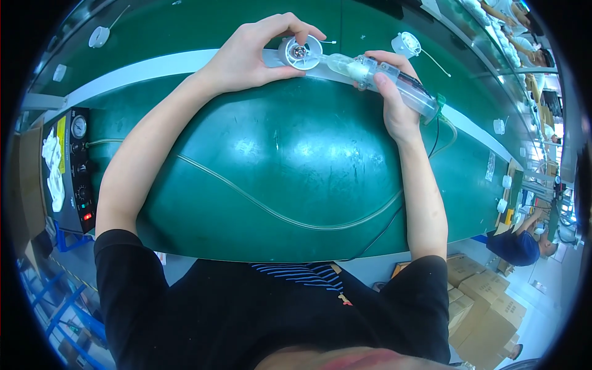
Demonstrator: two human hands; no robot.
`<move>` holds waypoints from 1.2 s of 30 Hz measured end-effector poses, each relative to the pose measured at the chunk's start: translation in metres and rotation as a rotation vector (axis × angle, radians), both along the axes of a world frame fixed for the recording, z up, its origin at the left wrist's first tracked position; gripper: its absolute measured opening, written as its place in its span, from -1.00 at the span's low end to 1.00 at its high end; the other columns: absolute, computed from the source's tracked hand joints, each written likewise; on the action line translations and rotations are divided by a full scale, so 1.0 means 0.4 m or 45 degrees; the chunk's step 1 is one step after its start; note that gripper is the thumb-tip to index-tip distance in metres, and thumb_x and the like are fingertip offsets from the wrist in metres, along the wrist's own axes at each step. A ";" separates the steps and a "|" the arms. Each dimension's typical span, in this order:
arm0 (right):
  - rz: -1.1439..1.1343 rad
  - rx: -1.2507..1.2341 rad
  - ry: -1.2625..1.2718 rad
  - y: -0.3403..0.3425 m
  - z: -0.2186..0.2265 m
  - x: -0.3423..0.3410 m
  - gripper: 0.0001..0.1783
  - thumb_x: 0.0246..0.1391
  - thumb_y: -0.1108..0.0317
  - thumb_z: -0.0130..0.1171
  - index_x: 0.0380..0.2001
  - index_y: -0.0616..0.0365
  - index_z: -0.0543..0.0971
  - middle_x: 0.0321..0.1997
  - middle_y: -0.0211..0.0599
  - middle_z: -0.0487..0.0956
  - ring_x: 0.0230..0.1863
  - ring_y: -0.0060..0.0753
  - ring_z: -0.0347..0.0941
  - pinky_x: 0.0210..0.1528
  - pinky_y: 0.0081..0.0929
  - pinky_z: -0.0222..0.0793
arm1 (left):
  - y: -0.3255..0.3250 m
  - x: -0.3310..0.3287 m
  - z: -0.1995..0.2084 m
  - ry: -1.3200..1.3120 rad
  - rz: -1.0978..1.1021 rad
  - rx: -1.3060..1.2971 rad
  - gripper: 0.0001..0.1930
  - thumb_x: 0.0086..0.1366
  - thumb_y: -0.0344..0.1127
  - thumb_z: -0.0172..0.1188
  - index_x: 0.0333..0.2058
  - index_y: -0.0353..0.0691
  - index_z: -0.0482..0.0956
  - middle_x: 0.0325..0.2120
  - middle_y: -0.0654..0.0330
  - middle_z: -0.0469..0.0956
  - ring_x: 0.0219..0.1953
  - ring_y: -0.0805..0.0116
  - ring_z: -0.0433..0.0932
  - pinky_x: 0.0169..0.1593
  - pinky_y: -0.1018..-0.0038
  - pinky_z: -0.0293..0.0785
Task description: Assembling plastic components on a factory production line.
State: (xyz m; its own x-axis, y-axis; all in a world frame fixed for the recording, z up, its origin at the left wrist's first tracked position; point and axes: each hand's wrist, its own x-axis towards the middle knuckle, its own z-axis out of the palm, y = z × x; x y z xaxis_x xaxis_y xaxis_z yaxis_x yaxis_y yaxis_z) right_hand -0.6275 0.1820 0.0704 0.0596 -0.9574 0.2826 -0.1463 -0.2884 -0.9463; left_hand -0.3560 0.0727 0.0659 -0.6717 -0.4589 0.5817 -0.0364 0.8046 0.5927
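Note:
Near the far side of the green table, my left hand (243, 58) curls its fingers and thumb around a small white round plastic housing (315, 60). The housing is tilted so its open face shows spokes and a metallic centre. My right hand (399, 108) is wrapped around a clear dispensing syringe (418, 100) with whitish content toward its front. Its narrow tip points left and reaches the housing's right edge; I cannot tell whether it touches. A green cap (439, 106) closes the syringe's rear, where a clear hose joins.
A black dispenser box (77, 163) with a gauge and white cloth stands at left. Its clear hose (265, 208) crosses the table, near a thin black cable (377, 237). More white housings with wires (407, 44) lie on a green surface beyond a pale strip (154, 65).

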 end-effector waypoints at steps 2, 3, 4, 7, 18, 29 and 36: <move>-0.011 -0.002 0.036 -0.001 -0.002 0.002 -0.53 0.24 0.19 0.23 0.10 0.25 0.50 0.00 -0.07 0.60 -0.14 -0.27 0.62 0.01 -0.34 0.52 | 0.001 -0.001 -0.005 0.003 0.001 -0.012 -0.63 0.09 -0.41 0.50 -0.16 -0.15 0.51 -0.01 0.16 0.65 0.00 0.13 0.64 0.18 0.31 0.58; -0.023 -0.020 0.002 0.000 -0.007 0.002 -0.57 0.22 0.22 0.25 0.07 0.23 0.53 -0.02 -0.13 0.62 -0.13 -0.32 0.61 0.01 -0.39 0.51 | 0.002 -0.003 -0.006 0.007 -0.001 -0.026 -0.63 0.09 -0.41 0.49 -0.15 -0.15 0.52 0.00 0.16 0.65 0.00 0.13 0.64 0.17 0.32 0.58; -0.036 -0.037 -0.032 0.001 -0.011 0.003 -0.61 0.20 0.25 0.27 0.04 0.21 0.57 -0.03 -0.18 0.63 -0.13 -0.37 0.60 0.00 -0.43 0.49 | 0.002 -0.003 -0.007 0.010 -0.003 -0.040 -0.63 0.10 -0.40 0.49 -0.14 -0.15 0.53 0.00 0.16 0.65 0.00 0.14 0.64 0.16 0.32 0.59; -0.048 -0.069 -0.010 -0.006 -0.015 -0.002 -0.62 0.21 0.26 0.27 0.03 0.22 0.57 -0.03 -0.17 0.64 -0.13 -0.36 0.60 0.00 -0.42 0.50 | -0.002 0.003 0.002 -0.040 0.012 0.010 -0.63 0.10 -0.40 0.48 -0.12 -0.13 0.56 -0.01 0.17 0.65 0.00 0.15 0.63 0.15 0.32 0.59; -0.061 -0.107 0.105 -0.005 -0.020 -0.010 -0.56 0.25 0.20 0.21 0.07 0.28 0.49 -0.03 -0.04 0.61 -0.14 -0.25 0.62 0.01 -0.33 0.54 | -0.006 0.002 -0.013 -0.011 0.035 -0.120 -0.62 0.10 -0.38 0.48 -0.09 -0.10 0.61 -0.06 0.20 0.65 0.03 0.15 0.62 0.13 0.31 0.60; -0.144 -0.130 -0.193 -0.013 -0.004 0.005 -0.51 0.31 0.03 0.11 0.06 0.24 0.49 -0.10 -0.15 0.58 -0.20 -0.26 0.58 -0.09 -0.36 0.50 | -0.007 0.008 0.038 0.004 0.416 0.099 -0.59 0.06 -0.51 0.42 -0.11 -0.18 0.50 0.03 -0.03 0.51 -0.04 -0.05 0.58 0.10 0.22 0.49; -0.444 -0.015 -0.399 -0.026 -0.020 -0.032 -0.41 0.40 -0.12 -0.08 0.05 0.26 0.49 -0.14 -0.14 0.56 -0.24 -0.31 0.51 -0.18 -0.38 0.44 | -0.057 -0.028 -0.017 0.988 0.267 -0.153 -0.60 0.10 -0.56 0.30 -0.06 -0.18 0.52 -0.02 0.04 0.49 0.07 -0.01 0.47 0.17 0.24 0.38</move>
